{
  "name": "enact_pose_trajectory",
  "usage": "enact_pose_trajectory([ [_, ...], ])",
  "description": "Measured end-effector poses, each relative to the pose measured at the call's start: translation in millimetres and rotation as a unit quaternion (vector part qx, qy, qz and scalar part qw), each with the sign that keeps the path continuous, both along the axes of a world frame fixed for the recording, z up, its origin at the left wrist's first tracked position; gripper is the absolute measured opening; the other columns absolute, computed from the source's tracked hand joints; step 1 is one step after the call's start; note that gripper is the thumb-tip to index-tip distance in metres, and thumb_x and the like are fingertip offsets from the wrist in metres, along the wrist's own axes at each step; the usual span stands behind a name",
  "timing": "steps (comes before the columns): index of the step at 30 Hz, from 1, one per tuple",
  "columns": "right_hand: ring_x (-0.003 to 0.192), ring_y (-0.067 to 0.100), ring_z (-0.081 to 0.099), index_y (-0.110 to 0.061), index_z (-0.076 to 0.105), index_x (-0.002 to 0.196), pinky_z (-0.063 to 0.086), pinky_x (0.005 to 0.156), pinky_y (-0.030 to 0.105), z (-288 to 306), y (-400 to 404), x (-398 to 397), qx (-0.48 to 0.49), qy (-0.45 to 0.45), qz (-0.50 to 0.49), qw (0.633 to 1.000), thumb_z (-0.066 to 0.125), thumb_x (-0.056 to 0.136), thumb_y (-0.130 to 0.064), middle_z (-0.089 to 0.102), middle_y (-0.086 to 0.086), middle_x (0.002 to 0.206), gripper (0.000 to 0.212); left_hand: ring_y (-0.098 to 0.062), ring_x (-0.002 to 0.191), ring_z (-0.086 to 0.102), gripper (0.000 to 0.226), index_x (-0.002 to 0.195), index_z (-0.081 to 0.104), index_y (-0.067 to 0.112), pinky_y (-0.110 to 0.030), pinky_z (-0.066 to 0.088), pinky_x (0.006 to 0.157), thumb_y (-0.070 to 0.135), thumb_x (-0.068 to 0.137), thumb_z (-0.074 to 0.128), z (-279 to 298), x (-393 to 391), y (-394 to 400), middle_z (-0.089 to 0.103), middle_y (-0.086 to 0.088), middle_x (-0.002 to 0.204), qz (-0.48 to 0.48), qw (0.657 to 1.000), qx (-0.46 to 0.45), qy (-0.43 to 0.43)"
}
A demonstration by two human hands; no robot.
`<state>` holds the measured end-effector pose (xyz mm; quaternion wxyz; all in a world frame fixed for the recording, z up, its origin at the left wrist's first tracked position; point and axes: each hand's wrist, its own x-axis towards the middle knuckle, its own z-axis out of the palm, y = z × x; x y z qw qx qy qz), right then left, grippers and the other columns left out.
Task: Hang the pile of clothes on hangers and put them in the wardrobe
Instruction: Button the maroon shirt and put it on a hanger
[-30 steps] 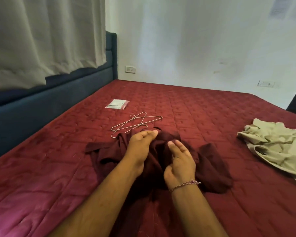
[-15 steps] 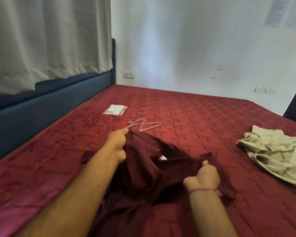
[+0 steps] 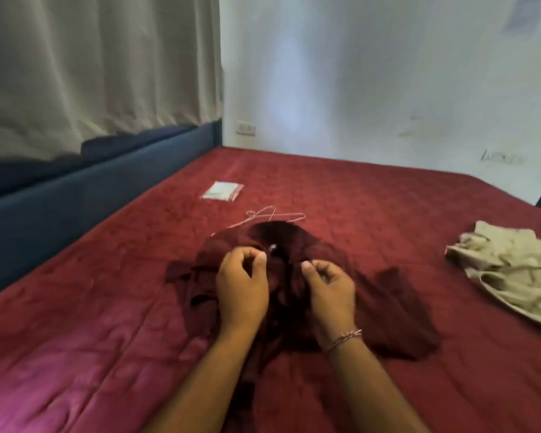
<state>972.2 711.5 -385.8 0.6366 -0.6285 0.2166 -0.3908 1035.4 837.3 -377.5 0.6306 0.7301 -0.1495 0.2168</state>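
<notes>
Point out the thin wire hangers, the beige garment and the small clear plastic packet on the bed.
Thin wire hangers (image 3: pixel 289 215), head view, on the straight bar.
Crumpled beige garment (image 3: pixel 509 264), head view, mid-fabric.
Small clear plastic packet (image 3: pixel 222 191), head view, its centre.

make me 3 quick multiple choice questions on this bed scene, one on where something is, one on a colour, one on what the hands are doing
1. Where do the wire hangers lie?
A. beyond the maroon garment
B. on the beige garment
C. on the floor

2. What colour is the garment at the right of the bed?
A. blue
B. beige
C. black

3. What are the hands doing?
A. resting flat on the bed
B. holding a hanger
C. both pinching the maroon garment

Answers: 1 A, hangers peek out past its far edge. 2 B, the beige garment is pale. 3 C, left hand and right hand curl on the cloth.
</notes>
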Motion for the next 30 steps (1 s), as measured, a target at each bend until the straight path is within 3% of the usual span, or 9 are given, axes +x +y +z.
enact_pose_trajectory([
  [4, 0.082, 0.028, 0.058, -0.001, 0.069, 0.097, 0.053, 0.078, 0.048, -66.5, 18.2, -23.7, 0.156, 0.002, 0.094, 0.983, 0.071, 0.097, -0.017, 0.064, 0.019, 0.086, 0.016, -0.002, 0.089, 0.062, 0.008, 0.09, 0.068, 0.019, -0.017, 0.047, 0.082, 0.015, 0.094, 0.073, -61.6, -27.2, 7.6, 0.066, 0.008, 0.094, -0.033, 0.999, 0.021, -0.001],
  [6, 0.077, 0.028, 0.052, 0.003, 0.065, 0.098, 0.052, 0.07, 0.04, -71.4, 19.6, -30.0, 0.176, -0.013, 0.102, 0.979, 0.068, 0.098, -0.014, 0.058, 0.017, 0.086, 0.017, -0.001, 0.092, 0.062, 0.005, 0.092, 0.069, 0.017, -0.013, 0.045, 0.083, 0.016, 0.095, 0.072, -68.6, -28.7, 9.2, 0.065, 0.009, 0.096, -0.058, 0.998, 0.038, 0.004],
  [8, 0.067, 0.021, 0.049, -0.004, 0.066, 0.093, 0.05, 0.059, 0.029, -66.2, 22.7, -33.8, 0.152, -0.017, 0.106, 0.983, 0.069, 0.096, -0.007, 0.054, 0.013, 0.076, 0.005, -0.002, 0.094, 0.063, 0.005, 0.091, 0.069, 0.018, -0.013, 0.046, 0.083, 0.017, 0.095, 0.072, -71.6, -30.9, 8.3, 0.064, 0.011, 0.096, -0.079, 0.995, 0.054, 0.008],
  [10, 0.064, 0.016, 0.055, -0.006, 0.067, 0.092, 0.051, 0.059, 0.028, -63.5, 27.2, -35.6, 0.118, -0.006, 0.112, 0.987, 0.073, 0.093, -0.004, 0.062, 0.008, 0.072, 0.005, -0.003, 0.093, 0.063, 0.006, 0.089, 0.07, 0.018, -0.012, 0.045, 0.082, 0.016, 0.094, 0.073, -73.6, -33.0, 8.0, 0.063, 0.012, 0.095, -0.088, 0.994, 0.058, 0.011],
  [15, 0.07, 0.018, 0.065, -0.01, 0.073, 0.09, 0.057, 0.068, 0.037, -66.3, 31.5, -37.4, 0.065, 0.006, 0.091, 0.994, 0.08, 0.087, -0.004, 0.072, 0.012, 0.079, 0.009, 0.0, 0.097, 0.061, 0.008, 0.085, 0.072, 0.022, -0.007, 0.042, 0.083, 0.017, 0.09, 0.077, -73.3, -36.3, 8.5, 0.059, 0.013, 0.1, -0.082, 0.994, 0.062, 0.027],
  [19, 0.077, 0.026, 0.069, -0.016, 0.076, 0.085, 0.059, 0.078, 0.053, -71.0, 31.7, -34.0, 0.035, 0.002, 0.055, 0.998, 0.082, 0.084, -0.003, 0.074, 0.022, 0.088, 0.014, -0.006, 0.104, 0.059, 0.007, 0.084, 0.072, 0.022, -0.022, 0.049, 0.09, 0.022, 0.087, 0.078, -78.2, -37.7, 6.1, 0.056, 0.01, 0.105, -0.057, 0.994, 0.09, 0.026],
  [22, 0.077, 0.025, 0.071, -0.028, 0.077, 0.086, 0.061, 0.077, 0.058, -74.4, 32.3, -31.0, -0.015, 0.023, 0.033, 0.999, 0.084, 0.082, -0.014, 0.077, 0.01, 0.084, 0.017, -0.011, 0.106, 0.058, 0.007, 0.083, 0.072, 0.022, -0.03, 0.051, 0.092, 0.025, 0.086, 0.078, -79.8, -37.3, 4.6, 0.054, 0.012, 0.105, -0.036, 0.994, 0.101, 0.023],
  [26, 0.081, 0.028, 0.075, -0.036, 0.077, 0.089, 0.061, 0.075, 0.058, -78.4, 32.6, -28.9, -0.041, 0.042, 0.016, 0.998, 0.081, 0.074, -0.038, 0.077, 0.0, 0.084, 0.016, -0.013, 0.104, 0.062, 0.009, 0.084, 0.071, 0.024, -0.038, 0.054, 0.092, 0.032, 0.086, 0.071, -83.1, -35.9, 5.9, 0.057, 0.013, 0.105, -0.084, 0.994, 0.069, 0.022],
  [30, 0.082, 0.029, 0.075, -0.026, 0.078, 0.091, 0.061, 0.075, 0.06, -80.8, 30.1, -28.9, -0.029, 0.042, 0.013, 0.999, 0.083, 0.081, -0.024, 0.078, 0.003, 0.086, 0.012, -0.007, 0.103, 0.062, 0.007, 0.085, 0.071, 0.026, -0.035, 0.055, 0.092, 0.025, 0.091, 0.074, -82.5, -33.6, 6.8, 0.059, 0.016, 0.104, -0.123, 0.99, 0.052, 0.04],
])
